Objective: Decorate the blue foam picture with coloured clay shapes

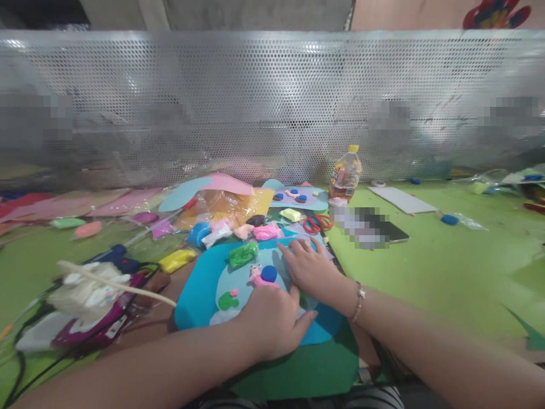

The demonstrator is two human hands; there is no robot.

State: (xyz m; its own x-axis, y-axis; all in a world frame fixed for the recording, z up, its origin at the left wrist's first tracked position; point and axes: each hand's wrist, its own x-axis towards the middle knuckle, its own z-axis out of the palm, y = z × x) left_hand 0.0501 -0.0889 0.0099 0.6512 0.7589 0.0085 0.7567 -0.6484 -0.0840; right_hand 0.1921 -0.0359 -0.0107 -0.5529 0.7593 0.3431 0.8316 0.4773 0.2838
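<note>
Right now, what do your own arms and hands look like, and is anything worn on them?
The left arm and right arm are bare, with no sleeves or gloves in view. The right hand has a thin bracelet with a pale bead at its wrist. The left hand shows no ring, watch or band. The picture is too soft for finer detail.

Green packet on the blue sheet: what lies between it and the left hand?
Head view: a pink clay figure and a blue ball lie between green packet and left hand.
</note>
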